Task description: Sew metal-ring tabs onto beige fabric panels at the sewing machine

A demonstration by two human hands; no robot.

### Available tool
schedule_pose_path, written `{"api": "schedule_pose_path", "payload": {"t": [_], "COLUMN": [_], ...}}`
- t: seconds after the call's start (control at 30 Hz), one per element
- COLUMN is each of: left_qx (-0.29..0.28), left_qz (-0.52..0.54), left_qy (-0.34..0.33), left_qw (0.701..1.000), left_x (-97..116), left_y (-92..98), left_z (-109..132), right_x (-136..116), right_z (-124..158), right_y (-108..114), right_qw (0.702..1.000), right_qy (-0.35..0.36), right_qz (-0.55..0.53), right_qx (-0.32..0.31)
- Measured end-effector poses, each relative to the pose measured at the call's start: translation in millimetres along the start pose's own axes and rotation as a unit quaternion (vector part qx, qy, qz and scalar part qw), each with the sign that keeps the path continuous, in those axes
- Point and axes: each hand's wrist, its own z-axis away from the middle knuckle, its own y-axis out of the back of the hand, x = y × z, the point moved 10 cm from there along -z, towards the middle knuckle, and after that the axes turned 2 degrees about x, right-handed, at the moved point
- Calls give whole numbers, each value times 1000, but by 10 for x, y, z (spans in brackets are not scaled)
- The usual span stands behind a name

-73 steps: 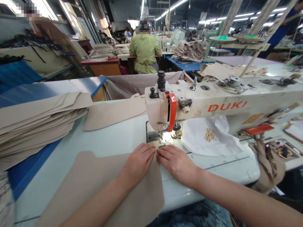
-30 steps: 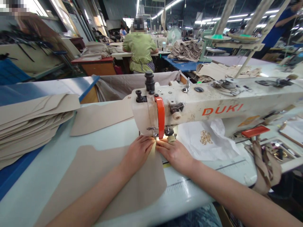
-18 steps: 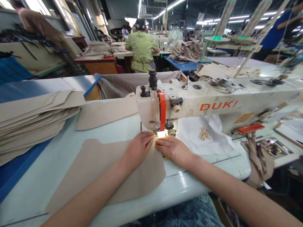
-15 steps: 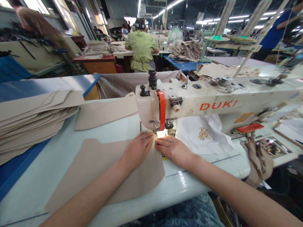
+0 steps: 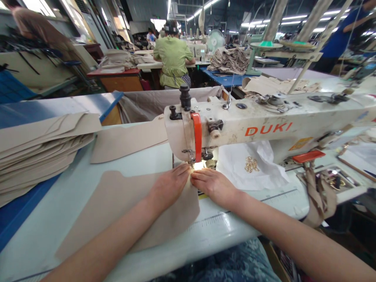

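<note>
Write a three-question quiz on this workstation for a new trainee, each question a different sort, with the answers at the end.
1. True or false: the gold-coloured pieces lie on a white sheet.
2. Multiple choice: what does the left hand rest on?
A) the white sheet
B) the flat beige panel
C) the gold-coloured pieces
3. Fill in the blank: the orange-red lettering on the sewing machine reads ____.

Key: 1. True. 2. B. 3. DUKI.
</note>
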Motion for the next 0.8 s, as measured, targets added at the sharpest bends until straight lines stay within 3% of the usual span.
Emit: {"api": "schedule_pose_path", "payload": {"t": [0.23, 0.5, 0.8], "left_qx": [35, -28, -15], "left_qz": [-46, -66, 2], "left_qy": [-6, 25, 61], "left_qw": [998, 997, 998], "left_x": [-2, -47, -116], "left_y": [85, 8, 3], "left_z": [-25, -54, -40], "right_x": [57, 59, 23], "right_z": [-17, -33, -9], "right_y": [-35, -72, 3], "right_qw": [1000, 1000, 1000], "right_qy": [-15, -4, 7], "right_qz": [-9, -5, 1], "right_qx": [-1, -8, 25]}}
